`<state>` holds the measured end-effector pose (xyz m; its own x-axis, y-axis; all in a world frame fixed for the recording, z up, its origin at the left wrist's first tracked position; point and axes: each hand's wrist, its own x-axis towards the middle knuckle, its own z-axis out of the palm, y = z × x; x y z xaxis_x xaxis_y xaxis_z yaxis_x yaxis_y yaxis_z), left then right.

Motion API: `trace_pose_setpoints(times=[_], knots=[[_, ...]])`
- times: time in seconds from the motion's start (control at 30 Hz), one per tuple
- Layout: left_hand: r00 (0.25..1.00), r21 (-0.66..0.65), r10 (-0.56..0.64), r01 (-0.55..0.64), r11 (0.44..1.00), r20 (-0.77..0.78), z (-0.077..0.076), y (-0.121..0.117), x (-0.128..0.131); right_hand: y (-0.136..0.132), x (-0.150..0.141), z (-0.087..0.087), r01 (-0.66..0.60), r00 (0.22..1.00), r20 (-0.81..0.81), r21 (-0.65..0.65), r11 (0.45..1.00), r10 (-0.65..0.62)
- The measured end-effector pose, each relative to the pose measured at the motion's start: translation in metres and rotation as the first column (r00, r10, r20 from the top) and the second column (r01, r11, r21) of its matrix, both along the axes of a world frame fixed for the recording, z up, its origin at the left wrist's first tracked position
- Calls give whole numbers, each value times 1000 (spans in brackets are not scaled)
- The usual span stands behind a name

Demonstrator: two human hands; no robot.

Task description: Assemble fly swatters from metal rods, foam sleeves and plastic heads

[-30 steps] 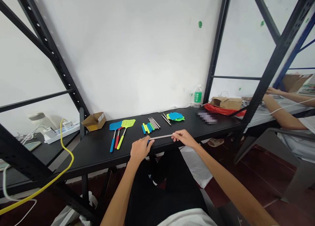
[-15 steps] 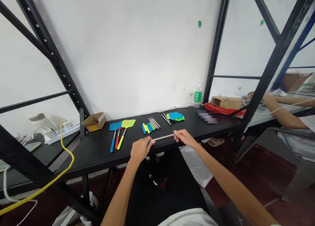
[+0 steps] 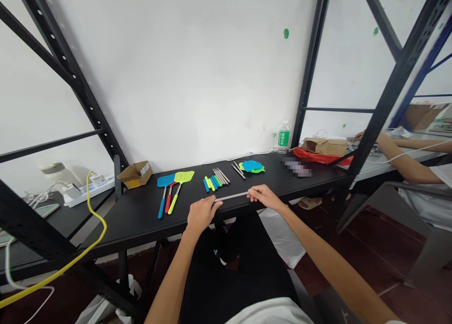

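Observation:
A thin metal rod [image 3: 231, 197] lies level between my hands, just above the table's front edge. My left hand [image 3: 200, 214] is closed around a blue handle, of which only a sliver shows at the rod's left end. My right hand [image 3: 264, 196] pinches the rod's right end. Beyond them are several blue, green and yellow handles [image 3: 212, 183] in a row, with several metal rods [image 3: 221, 176] beside them. A few more rods [image 3: 238, 170] lie near a pile of blue and green flyswatter heads [image 3: 252, 166]. Three whole flyswatters [image 3: 173, 199] rest at the left.
On the black table [image 3: 137, 215] a cardboard box [image 3: 135, 174] stands at the left back. A water bottle [image 3: 283, 138] stands at the right back, near a red bag [image 3: 323, 156]. Dark metal posts [image 3: 312, 65] frame both sides. Another person's arm [image 3: 399, 157] is at the far right.
My right hand has shifted slightly left along the rod's line, toward my left hand. The left hand looks still, and nothing on the table has moved.

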<state>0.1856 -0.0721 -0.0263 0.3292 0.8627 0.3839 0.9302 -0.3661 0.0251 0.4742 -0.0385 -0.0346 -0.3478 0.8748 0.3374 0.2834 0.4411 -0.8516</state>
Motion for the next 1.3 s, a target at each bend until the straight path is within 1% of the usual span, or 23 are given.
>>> trace_pose_setpoints(times=[0.17, 0.4, 0.6, 0.93, 1.3], knots=[[1000, -32, 12, -11, 999, 13, 1, 0, 0, 0, 0, -1, 18, 1000, 7, -17, 1000, -18], [1000, 8, -13, 13, 1000, 9, -2, 1, -1, 1, 1, -3, 30, 999, 13, -10, 999, -30], [1000, 5, -6, 6, 1000, 2, -1, 0, -1, 1, 1, -4, 56, 998, 32, 0, 998, -56], [1000, 13, -11, 11, 1000, -7, -2, 2, -1, -1, -2, 0, 20, 1000, -17, -23, 1000, -21], [1000, 25, -9, 9, 1000, -15, -2, 2, -1, 1, -1, -3, 37, 999, 9, 0, 999, -37]])
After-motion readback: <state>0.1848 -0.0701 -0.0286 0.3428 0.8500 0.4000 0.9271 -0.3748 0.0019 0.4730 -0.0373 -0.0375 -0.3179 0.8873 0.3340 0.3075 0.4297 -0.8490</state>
